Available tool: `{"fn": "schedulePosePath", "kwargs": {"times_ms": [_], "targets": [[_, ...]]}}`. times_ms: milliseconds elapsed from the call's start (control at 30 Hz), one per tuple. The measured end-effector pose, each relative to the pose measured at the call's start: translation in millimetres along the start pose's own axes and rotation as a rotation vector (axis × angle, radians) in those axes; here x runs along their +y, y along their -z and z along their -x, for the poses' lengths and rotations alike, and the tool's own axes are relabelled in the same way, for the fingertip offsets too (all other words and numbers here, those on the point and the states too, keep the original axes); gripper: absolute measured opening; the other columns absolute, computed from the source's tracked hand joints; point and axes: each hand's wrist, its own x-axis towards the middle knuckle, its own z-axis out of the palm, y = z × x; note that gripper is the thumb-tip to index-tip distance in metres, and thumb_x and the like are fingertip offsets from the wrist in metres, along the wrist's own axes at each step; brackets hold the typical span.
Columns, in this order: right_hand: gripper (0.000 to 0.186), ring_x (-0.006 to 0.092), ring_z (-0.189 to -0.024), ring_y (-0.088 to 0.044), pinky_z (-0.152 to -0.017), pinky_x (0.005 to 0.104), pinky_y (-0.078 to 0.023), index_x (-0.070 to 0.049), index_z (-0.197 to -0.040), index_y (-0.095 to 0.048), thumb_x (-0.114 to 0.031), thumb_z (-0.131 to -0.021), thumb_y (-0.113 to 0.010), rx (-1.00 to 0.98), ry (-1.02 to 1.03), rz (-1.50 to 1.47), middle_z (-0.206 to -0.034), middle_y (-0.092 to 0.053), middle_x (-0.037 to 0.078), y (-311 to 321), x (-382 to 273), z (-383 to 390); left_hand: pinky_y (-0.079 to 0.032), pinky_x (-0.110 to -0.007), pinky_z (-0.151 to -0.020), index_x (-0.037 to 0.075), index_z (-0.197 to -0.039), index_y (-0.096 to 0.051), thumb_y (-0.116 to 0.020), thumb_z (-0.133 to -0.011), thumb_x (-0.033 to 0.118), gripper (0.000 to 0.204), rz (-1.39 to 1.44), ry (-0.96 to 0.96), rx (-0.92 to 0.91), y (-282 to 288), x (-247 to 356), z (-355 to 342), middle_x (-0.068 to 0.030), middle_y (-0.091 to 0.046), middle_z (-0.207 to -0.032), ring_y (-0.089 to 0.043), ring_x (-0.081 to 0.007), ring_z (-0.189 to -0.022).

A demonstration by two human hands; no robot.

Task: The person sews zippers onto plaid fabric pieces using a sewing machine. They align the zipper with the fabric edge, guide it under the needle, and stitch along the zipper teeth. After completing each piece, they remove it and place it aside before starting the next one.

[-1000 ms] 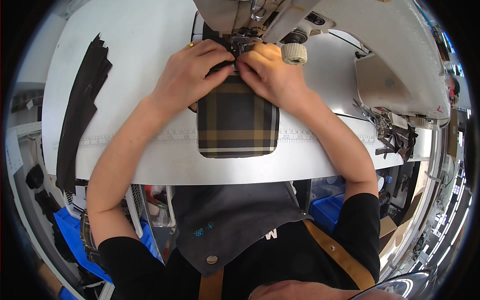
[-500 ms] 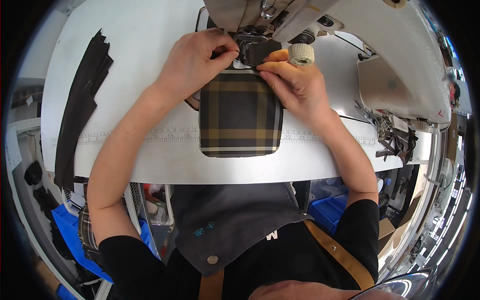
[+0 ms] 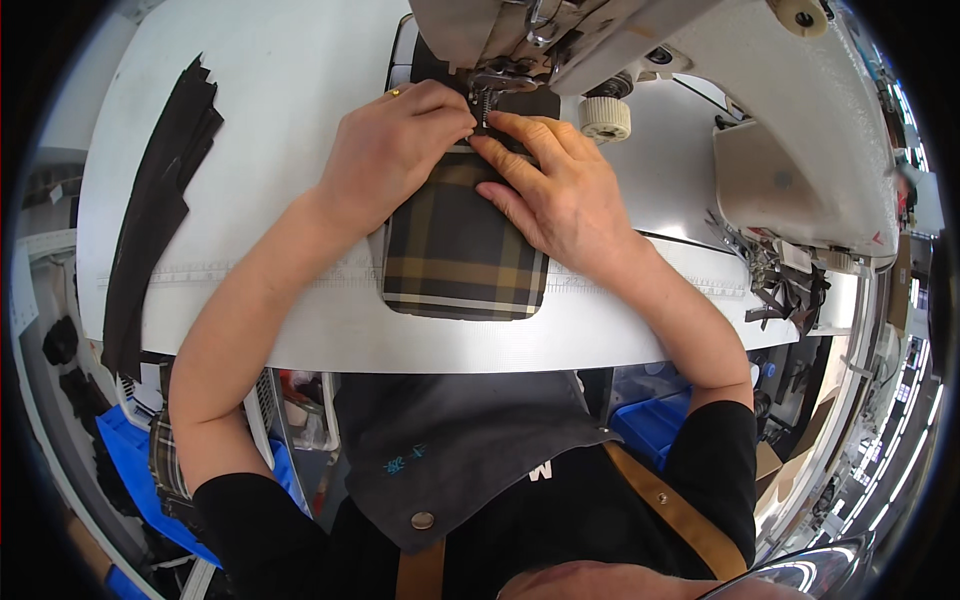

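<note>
A plaid fabric piece (image 3: 460, 262) in dark grey, brown and cream, with rounded corners, lies flat in front of the sewing machine (image 3: 640, 50). Its far edge reaches the presser foot (image 3: 487, 108), next to dark cloth (image 3: 432, 62). My left hand (image 3: 400, 150) pinches the fabric's far edge just left of the foot; the fingertips partly hide the grip. With fingers spread, my right hand (image 3: 565, 185) rests on the fabric's upper right part, its index fingertip close to the foot. Whether the needle is down in the cloth cannot be made out.
Long dark fabric strips (image 3: 160, 210) lie on the white table (image 3: 300, 335) at left. A measuring scale runs along the near side. Metal tools and dark scraps (image 3: 785, 285) sit at right. Blue bins (image 3: 645, 430) stand below the table edge.
My right hand has gone from pinching the fabric's far right edge to lying spread on it, further left. The fabric has shifted slightly left, with more dark cloth showing behind the foot.
</note>
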Motion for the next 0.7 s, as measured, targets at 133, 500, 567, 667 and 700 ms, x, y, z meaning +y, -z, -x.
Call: {"fn": "schedulePosePath", "kwargs": {"times_ms": [133,500,567,667,700], "targets": [[0.036,0.0258,-0.100,-0.055,-0.081,0.0349,-0.048,-0.007,-0.111,-0.064,-0.022,-0.078,-0.069,-0.046,-0.035,-0.010,-0.116,-0.057,0.008,2,-2,2,-0.051,-0.031,-0.063,0.007,-0.083,-0.064,-0.063,-0.074,0.005,0.009,-0.019,-0.019,0.025,-2,-1,2,0.0001,-0.061,-0.085,-0.061,-0.0190,-0.078],[0.038,0.0263,-0.100,-0.056,-0.080,0.0347,-0.048,-0.007,-0.112,-0.062,-0.021,-0.077,-0.069,-0.029,-0.033,-0.051,-0.116,-0.057,0.009,0,3,2,-0.050,-0.031,-0.064,0.006,-0.082,-0.065,-0.065,-0.075,0.007,0.006,0.020,-0.006,0.042,-2,-5,-3,-0.0005,-0.061,-0.082,-0.061,-0.0200,-0.074],[0.041,0.0261,-0.099,-0.056,-0.080,0.0350,-0.048,-0.006,-0.112,-0.062,-0.023,-0.076,-0.070,0.014,-0.010,-0.103,-0.116,-0.058,0.009,2,6,1,-0.050,-0.031,-0.064,0.005,-0.081,-0.066,-0.065,-0.077,0.008,0.006,0.062,0.048,0.032,-1,-6,-3,-0.0024,-0.062,-0.081,-0.061,-0.0212,-0.074],[0.040,0.0247,-0.096,-0.055,-0.080,0.0353,-0.046,-0.004,-0.104,-0.064,-0.024,-0.071,-0.072,0.094,0.232,-0.240,-0.111,-0.060,0.010,21,-16,5,-0.049,-0.030,-0.065,0.003,-0.082,-0.067,-0.065,-0.078,0.009,0.008,0.251,0.241,0.032,-1,-4,-4,-0.0059,-0.064,-0.081,-0.062,-0.0213,-0.073],[0.040,0.0242,-0.096,-0.055,-0.080,0.0355,-0.046,-0.003,-0.103,-0.064,-0.024,-0.070,-0.072,0.049,0.218,-0.230,-0.112,-0.060,0.011,19,-19,8,-0.049,-0.030,-0.066,0.002,-0.082,-0.067,-0.065,-0.077,0.010,0.009,0.314,0.356,-0.012,0,-3,-6,-0.0064,-0.064,-0.081,-0.062,-0.0209,-0.073]]}}
